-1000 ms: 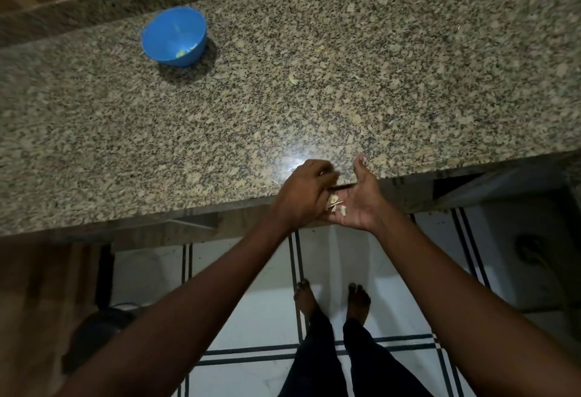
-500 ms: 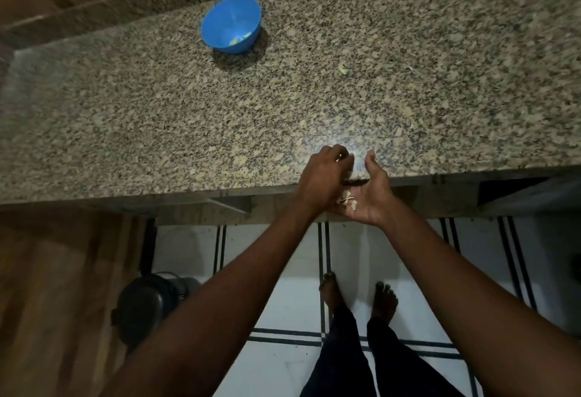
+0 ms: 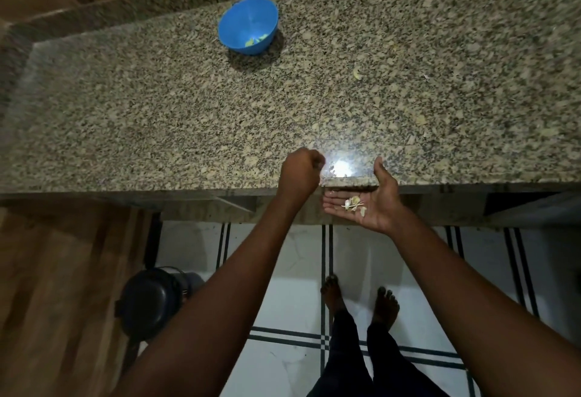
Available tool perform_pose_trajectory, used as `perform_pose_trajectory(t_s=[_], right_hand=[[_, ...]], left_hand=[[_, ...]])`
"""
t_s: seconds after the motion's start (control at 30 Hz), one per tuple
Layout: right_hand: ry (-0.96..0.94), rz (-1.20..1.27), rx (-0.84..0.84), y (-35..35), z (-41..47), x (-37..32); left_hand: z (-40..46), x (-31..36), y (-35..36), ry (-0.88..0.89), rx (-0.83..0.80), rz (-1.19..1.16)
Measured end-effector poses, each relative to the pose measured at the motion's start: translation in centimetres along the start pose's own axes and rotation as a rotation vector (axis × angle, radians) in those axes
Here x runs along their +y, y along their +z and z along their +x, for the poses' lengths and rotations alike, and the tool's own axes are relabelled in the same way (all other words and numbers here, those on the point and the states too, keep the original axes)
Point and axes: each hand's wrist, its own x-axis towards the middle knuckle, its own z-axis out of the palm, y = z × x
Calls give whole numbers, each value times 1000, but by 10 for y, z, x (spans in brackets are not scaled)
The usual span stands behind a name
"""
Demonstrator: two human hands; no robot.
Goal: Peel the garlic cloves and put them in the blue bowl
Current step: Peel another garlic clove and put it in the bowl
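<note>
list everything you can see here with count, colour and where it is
blue bowl: 1, blue, far side of counter, pale pieces inside
garlic skins: a few, whitish, in the right palm
loose scrap: 1, pale, on counter right of bowl
counter: 1, speckled granite
dark pot: 1, black, on floor at left
floor: white tiles, dark lines
left hand: 1, fingers curled, at counter edge
right hand: 1, palm up below the edge
feet: 2, bare

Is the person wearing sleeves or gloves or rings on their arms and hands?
No. Both forearms are bare as far as the picture shows, with no sleeves in view. The left hand and the right hand have no gloves. I see no watch, bracelet or ring, though the picture is dim and the left hand's fingers are mostly hidden.
</note>
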Motion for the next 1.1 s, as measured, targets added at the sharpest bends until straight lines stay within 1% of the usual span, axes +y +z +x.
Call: perform_pose_trajectory(t_s=[0.07, 0.13, 0.23, 0.27, 0.33, 0.43, 0.47, 0.5, 0.53, 0.57, 0.6, 0.63, 0.7, 0.77, 0.8, 0.83, 0.9, 0.97, 1.07, 1.1], right_hand=[[-5, -19, 0, 0, 0, 0], [-27, -57, 34, 0, -2, 0], [-35, -97, 70, 2, -5, 1], [-42, -105, 77, 3, -6, 1], [-74, -112, 94, 4, -7, 2], [-106, -102, 102, 9, -11, 4], [-113, -101, 106, 10, -12, 4], [-119, -102, 110, 10, -12, 4], [-123, -102, 118, 10, -12, 4], [-125, -96, 124, 10, -11, 4], [-126, -90, 131, 10, -10, 4], [-126, -83, 131, 10, -10, 4], [-132, -72, 131, 12, -10, 5], [-149, -61, 147, 13, -11, 6], [-159, -62, 165, 13, -11, 6], [-165, -64, 174, 13, -11, 5], [-160, -70, 164, 13, -12, 6], [-166, -76, 151, 13, -12, 6], [-180, -56, 128, 18, -13, 9], [-178, -36, 122, 19, -13, 10]], left_hand=[[-6, -1, 7, -4, 41, 131], [-19, 9, 19, -16, 27, 192], [-33, 19, 30, 46, 75, 220], [-35, 19, 29, 61, 64, 196], [-35, 18, 27, 104, 101, 181], [-34, 20, 31, 32, 86, 145], [-31, 16, 35, 10, 108, 142], [-30, 16, 34, 11, 96, 125], [-29, 16, 35, 58, 82, 122], [-28, 15, 34, 126, 78, 191], [-28, 15, 30, 156, 62, 242], [-27, 13, 29, 156, 38, 245], [-26, 16, 24, 106, 36, 159], [-26, 20, 20, 61, -24, 142], [-25, 19, 20, 92, -59, 187], [-23, 17, 22, 140, -63, 247], [-21, 16, 25, 173, -62, 301], [-20, 17, 24, 202, -71, 309], [-16, 19, 18, 285, -152, 349], [-14, 20, 15, 309, -154, 350]])
